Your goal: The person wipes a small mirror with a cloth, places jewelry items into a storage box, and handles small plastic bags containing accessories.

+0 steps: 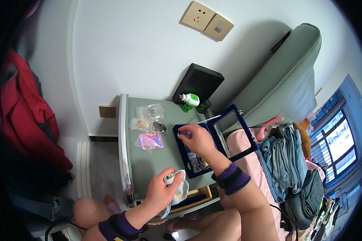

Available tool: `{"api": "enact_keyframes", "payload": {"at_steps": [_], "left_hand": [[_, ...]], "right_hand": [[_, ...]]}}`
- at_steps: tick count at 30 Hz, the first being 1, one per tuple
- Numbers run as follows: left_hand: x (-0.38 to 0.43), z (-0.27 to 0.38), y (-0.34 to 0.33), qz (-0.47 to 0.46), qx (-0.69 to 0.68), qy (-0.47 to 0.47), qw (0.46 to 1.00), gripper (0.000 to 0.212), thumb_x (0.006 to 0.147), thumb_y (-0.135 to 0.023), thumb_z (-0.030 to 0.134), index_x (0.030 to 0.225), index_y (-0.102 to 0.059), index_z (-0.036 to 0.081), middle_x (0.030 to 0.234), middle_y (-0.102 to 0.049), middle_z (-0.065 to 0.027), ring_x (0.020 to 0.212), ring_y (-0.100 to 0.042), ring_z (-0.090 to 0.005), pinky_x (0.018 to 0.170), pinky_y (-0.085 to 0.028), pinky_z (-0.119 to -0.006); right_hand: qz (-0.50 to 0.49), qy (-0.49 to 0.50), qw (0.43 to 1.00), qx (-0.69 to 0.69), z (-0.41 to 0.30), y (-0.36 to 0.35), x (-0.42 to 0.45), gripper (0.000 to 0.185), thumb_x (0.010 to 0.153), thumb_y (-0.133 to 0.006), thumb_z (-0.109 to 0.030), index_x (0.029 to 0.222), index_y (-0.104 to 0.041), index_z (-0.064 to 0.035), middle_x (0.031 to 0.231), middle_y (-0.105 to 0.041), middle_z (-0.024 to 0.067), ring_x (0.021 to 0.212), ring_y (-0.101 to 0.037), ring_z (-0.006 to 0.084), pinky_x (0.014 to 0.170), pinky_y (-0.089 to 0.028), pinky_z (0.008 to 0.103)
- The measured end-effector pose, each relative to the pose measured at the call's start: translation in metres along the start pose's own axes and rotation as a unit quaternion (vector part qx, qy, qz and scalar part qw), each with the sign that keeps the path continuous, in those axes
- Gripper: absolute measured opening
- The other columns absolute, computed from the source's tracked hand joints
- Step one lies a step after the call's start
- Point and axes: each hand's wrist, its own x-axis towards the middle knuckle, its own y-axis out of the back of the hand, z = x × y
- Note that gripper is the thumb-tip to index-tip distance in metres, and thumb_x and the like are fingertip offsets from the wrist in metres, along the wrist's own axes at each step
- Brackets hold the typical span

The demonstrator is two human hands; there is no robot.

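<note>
On a green nightstand [150, 165], a dark blue jewelry box [181, 150] stands with its glass-windowed lid [247, 150] raised to the right. My right hand [197, 140] is over the box's upper left part, fingertips pinched at something small that I cannot make out. Small items in clear bags [196, 161] lie inside the box. My left hand [163, 188] grips a light patterned cloth [181, 191] near the nightstand's front edge. Left of the box lie clear plastic bags with jewelry [141, 123] and a shiny pink pouch [151, 141].
Behind the box are a green-and-white plug-in liquid vaporizer [190, 101], a dark green jar [204, 106] and a black box [199, 81] against the wall. Below the top, a drawer [209, 192] stands partly open. Folded jeans [285, 162] lie on the bed at right.
</note>
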Motion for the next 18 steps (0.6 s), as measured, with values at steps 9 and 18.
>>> {"api": "enact_keyframes", "payload": {"at_steps": [9, 18], "left_hand": [[-0.006, 0.006, 0.013, 0.048, -0.018, -0.029, 0.998, 0.027, 0.087, -0.057, 0.026, 0.079, -0.056, 0.000, 0.058, -0.054, -0.0081, 0.052, -0.045, -0.0105, 0.049, -0.039, -0.028], [-0.010, 0.006, 0.019, 0.029, -0.057, 0.057, 0.996, 0.026, 0.089, -0.055, 0.026, 0.080, -0.055, 0.001, 0.057, -0.050, -0.0055, 0.053, -0.042, -0.0078, 0.048, -0.036, -0.026]], "right_hand": [[-0.114, 0.112, 0.987, 0.016, -0.050, -0.048, 0.021, 0.031, 0.069, -0.068, -0.020, 0.096, -0.061, -0.0054, 0.087, -0.060, 0.0114, 0.077, -0.061, 0.0260, 0.068, -0.049, 0.0343], [-0.135, 0.028, 0.990, -0.033, -0.063, -0.050, 0.024, 0.031, 0.068, -0.071, -0.025, 0.091, -0.063, -0.0049, 0.080, -0.063, 0.0103, 0.075, -0.062, 0.0256, 0.067, -0.049, 0.0345]]}}
